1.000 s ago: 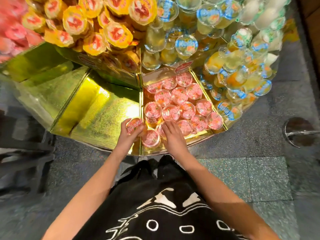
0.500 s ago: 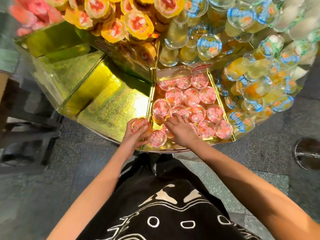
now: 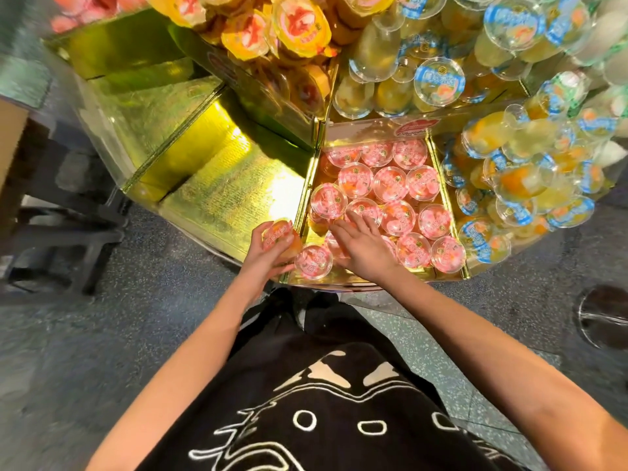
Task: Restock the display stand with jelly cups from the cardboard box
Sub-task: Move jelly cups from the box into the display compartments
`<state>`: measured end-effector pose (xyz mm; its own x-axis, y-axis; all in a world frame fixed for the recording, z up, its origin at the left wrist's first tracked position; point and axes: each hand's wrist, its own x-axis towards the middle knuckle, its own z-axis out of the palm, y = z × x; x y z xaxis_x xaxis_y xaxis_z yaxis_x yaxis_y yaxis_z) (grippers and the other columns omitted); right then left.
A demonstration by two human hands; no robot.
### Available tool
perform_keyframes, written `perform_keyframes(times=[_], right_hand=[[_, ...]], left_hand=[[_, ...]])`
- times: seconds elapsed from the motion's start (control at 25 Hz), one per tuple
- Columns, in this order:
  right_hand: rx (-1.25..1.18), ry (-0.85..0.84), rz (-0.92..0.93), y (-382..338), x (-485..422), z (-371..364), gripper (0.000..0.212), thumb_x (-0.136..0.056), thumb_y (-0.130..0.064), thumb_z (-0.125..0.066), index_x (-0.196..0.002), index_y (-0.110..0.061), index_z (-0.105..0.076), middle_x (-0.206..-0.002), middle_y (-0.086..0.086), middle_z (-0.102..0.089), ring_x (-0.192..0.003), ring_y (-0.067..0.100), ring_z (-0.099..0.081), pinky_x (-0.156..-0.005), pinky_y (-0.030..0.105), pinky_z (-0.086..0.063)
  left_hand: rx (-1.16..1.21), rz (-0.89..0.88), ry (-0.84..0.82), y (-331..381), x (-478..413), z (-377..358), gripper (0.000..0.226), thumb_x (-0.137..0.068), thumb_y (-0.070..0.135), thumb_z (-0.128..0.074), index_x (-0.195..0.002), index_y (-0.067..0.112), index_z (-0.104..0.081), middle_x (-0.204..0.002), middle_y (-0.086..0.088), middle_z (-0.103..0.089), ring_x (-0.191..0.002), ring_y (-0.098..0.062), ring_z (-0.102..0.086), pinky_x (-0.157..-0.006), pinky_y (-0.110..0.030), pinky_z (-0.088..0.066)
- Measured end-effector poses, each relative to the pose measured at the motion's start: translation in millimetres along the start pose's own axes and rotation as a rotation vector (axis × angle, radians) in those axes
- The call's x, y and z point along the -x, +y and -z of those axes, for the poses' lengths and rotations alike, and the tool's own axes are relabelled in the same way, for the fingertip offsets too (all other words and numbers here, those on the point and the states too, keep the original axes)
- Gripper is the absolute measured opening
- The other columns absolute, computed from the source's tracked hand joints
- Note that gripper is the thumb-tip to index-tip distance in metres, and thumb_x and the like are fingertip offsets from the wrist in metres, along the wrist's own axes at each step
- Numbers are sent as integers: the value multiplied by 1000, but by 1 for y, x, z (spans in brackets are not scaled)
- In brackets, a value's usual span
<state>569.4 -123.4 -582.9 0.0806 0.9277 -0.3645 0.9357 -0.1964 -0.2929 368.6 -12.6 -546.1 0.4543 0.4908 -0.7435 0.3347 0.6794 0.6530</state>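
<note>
- A person stands over a tiered display stand (image 3: 356, 285), seen from above; every place below is given relative to the pink compartment (image 3: 449, 212), a gold-walled tray at the stand's near edge.
- The left hand (image 3: 266, 256) hovers just outside the compartment's left wall, its fingers curled round one jelly cup (image 3: 277, 234) with a pink lid and orange contents.
- The right hand (image 3: 365, 248) lies inside the compartment at its near-left part, fingers spread and flat, resting on the lids and gripping nothing.
- The compartment holds pink-lidded cups (image 3: 397, 215) standing upright and packed rim to rim in rough rows; one corner cup (image 3: 312, 261) sits at the near-left corner, between the two hands.
- Handling, as a judgement: each cup looks light, with thin clear plastic walls that would flex and a film lid that could dent or puncture. The smooth sides may slip, so grip round the wall below the rim, not on the lid.
- Left of the compartment, a gold-lined bay (image 3: 221, 185) catches the light.
- Behind it, on a higher tier, yellow-lidded cups (image 3: 299, 25) are piled loosely; behind and to the right, blue-lidded cups (image 3: 440, 81) lie heaped at all angles.
- Far left of the compartment, a brown edge (image 3: 10, 130) may be the cardboard box, but it is too blurred to confirm.
</note>
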Motion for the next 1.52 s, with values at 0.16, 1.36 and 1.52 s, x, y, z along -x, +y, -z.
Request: perform_keyframes(times=[0.16,1.36,1.52], right_hand=[[-8,35,36,-2,4,-4,67,-92,-38,-62,-151,-28,-33,-153,17,-35,-147,38,-16,-118,51,-1],[-608,544,-525,3,47,17,53,-98,-30,-56,-145,-10,-40,-154,15,-31,-147,30,-16,-118,41,-14],[-697,730,-733,35,62,30,47,-100,-29,-53,-142,-10,-42,-147,12,-37,-142,23,-24,-118,35,-19]], left_hand=[[-60,15,-1,-1,2,5,78,-76,42,-72,-142,35,-31,-121,-3,-65,-96,-32,-72,-96,-47,-53],[-509,-429,114,68,-11,-65,82,-80,38,-80,-141,32,-26,-132,11,-40,-123,-9,-41,-99,-27,-34],[-639,-489,5,84,-60,-150,86,-72,47,-82,-138,34,-28,-137,-2,-53,-121,-19,-53,-100,-35,-45]])
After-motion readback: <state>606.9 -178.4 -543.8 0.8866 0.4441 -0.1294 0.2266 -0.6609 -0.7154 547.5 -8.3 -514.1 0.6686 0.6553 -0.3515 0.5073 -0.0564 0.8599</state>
